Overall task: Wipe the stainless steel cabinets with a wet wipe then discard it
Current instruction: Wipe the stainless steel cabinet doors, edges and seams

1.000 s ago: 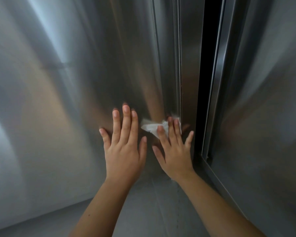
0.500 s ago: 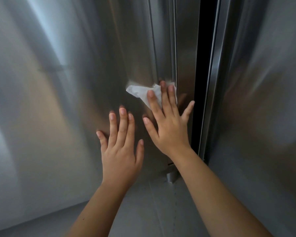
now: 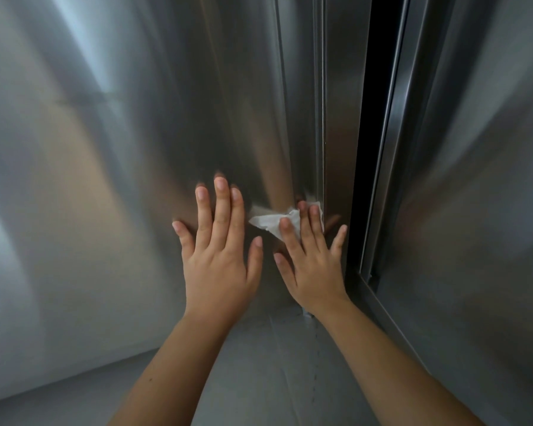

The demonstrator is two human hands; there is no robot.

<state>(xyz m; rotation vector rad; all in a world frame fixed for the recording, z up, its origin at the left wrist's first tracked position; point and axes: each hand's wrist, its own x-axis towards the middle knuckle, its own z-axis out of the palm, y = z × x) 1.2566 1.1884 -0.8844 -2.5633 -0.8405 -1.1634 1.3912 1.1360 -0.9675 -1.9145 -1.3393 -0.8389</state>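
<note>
A stainless steel cabinet door (image 3: 111,179) fills the left and middle of the head view. My right hand (image 3: 313,259) presses a crumpled white wet wipe (image 3: 271,221) flat against the door near its right edge, fingers straight over the wipe. My left hand (image 3: 219,253) lies flat on the same door just left of the wipe, fingers spread and straight, holding nothing. Most of the wipe shows above and left of my right fingertips; the rest is hidden under them.
A dark vertical gap (image 3: 371,127) separates this door from a second steel cabinet panel (image 3: 474,210) on the right, with a raised metal frame edge (image 3: 391,167) beside it. A grey floor (image 3: 259,379) lies below my forearms.
My right hand slid the wipe up the door half a second ago and has now brought it back down level with my left hand. The left hand stayed pressed in place.
</note>
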